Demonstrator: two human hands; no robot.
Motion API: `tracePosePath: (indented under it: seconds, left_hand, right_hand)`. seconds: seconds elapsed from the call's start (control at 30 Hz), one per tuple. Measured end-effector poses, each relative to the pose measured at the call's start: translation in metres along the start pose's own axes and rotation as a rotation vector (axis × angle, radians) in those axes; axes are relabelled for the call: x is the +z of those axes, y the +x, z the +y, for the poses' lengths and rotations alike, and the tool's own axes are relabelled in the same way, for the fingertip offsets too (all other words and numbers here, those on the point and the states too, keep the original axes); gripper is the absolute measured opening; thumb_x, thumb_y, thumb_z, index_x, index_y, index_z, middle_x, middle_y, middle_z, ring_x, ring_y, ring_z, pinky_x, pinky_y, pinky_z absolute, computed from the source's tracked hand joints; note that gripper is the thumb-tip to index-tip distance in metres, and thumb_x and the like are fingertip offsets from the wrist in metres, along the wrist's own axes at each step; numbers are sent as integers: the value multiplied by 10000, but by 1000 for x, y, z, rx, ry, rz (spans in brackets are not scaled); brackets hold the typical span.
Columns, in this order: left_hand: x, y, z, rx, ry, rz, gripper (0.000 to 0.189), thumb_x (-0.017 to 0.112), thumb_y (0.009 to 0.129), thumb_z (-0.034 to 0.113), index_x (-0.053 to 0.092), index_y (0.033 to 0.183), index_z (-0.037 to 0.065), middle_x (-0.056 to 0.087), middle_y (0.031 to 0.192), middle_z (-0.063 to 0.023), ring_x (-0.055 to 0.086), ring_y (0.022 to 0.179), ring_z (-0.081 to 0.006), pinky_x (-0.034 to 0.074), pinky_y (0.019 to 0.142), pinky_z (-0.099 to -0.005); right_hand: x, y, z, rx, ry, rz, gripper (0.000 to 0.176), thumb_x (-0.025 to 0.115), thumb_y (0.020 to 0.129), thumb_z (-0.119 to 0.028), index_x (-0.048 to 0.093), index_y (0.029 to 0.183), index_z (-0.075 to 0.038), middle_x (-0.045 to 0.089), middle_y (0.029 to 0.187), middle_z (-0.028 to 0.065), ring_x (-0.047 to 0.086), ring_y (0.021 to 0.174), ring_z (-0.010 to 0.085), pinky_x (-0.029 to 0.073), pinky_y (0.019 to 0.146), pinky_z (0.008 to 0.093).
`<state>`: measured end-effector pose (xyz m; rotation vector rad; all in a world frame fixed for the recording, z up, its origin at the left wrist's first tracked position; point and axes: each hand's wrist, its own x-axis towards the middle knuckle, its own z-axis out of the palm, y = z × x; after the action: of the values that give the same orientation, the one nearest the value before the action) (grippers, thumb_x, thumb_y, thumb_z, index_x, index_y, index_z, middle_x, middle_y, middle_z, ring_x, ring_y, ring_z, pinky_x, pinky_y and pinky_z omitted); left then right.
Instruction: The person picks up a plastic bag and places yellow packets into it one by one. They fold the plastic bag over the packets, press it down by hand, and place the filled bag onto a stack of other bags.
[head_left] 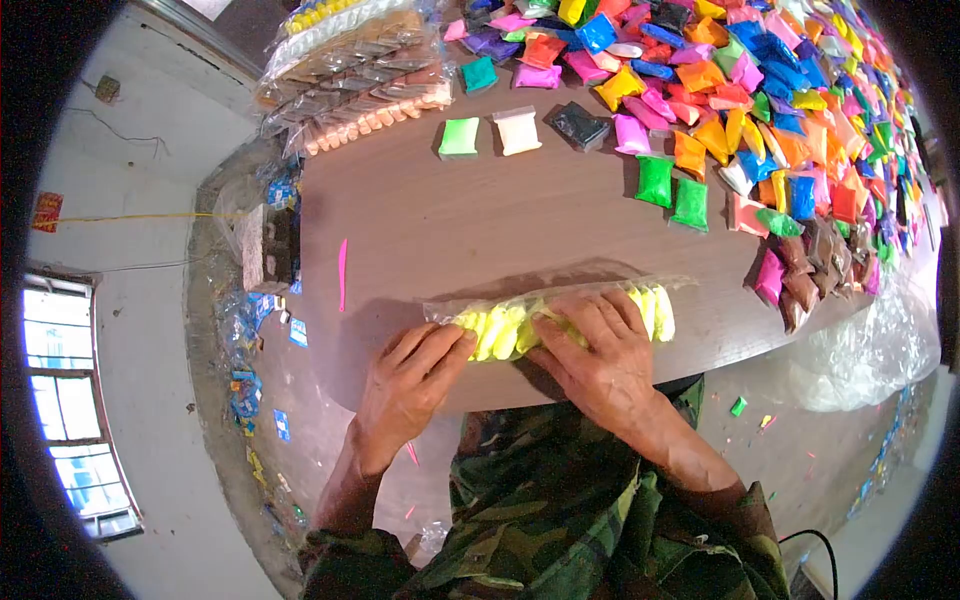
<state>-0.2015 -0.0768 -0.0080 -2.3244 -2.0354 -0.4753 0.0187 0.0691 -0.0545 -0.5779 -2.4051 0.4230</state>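
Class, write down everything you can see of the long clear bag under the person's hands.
The long clear bag is a thin, glossy plastic sleeve holding a row of small pale-yellow packets. It lies flat near the front edge of the brown table, its right end slightly farther away. The left hand touches its left part with the fingertips; the right hand lies spread over its middle, hiding some packets. Whether its ends are sealed cannot be told.

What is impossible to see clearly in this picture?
- Head view: the right hand covers the middle of the long clear plastic bag of yellow packets; their count is hidden.
- Head view: the dark lens edge cuts off the heap of small coloured packets.
- Head view: labels on the stacked clear bags are too small.
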Motion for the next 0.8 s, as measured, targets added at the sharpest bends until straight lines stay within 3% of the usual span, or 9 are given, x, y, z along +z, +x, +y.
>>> tracePosePath:
  seconds: [0.23, 0.43, 0.53, 0.8]
  left_hand:
    - [1, -6, 1, -5, 13, -33, 448, 726, 806, 13, 728, 1254, 15, 713, 1180, -120, 696, 1045, -325, 596, 922, -427]
    - [9, 0, 15, -58, 56, 18, 627, 854, 851, 250, 640, 1401, 37, 672, 1090, -117, 656, 970, -311, 577, 830, -413]
    - [10, 6, 20, -66, 124, -3, 662, 877, 827, 290, 648, 1403, 59, 623, 1019, -90, 626, 919, -290, 557, 773, -412]
    - [15, 9, 15, -72, 89, -4, 592, 866, 849, 285, 677, 1386, 123, 569, 974, -46, 596, 883, -243, 535, 749, -387]
  right_hand:
    - [2, 0, 4, -21, -15, 39, 395, 882, 757, -263, 765, 1106, -120, 705, 1147, 57, 657, 1169, 253, 455, 1108, 537]
    - [0, -1, 7, 58, 19, 20, 735, 941, 724, -288, 642, 1350, -48, 742, 1112, 49, 675, 1151, 255, 403, 1131, 547]
    - [-11, 2, 6, 61, 63, -22, 886, 895, 768, -272, 497, 1508, 10, 746, 1206, 60, 662, 1189, 282, 397, 1153, 555]
    - [-22, 1, 18, 51, 108, -13, 832, 798, 826, -102, 445, 1570, 16, 753, 1193, 55, 661, 1193, 259, 422, 1130, 533]
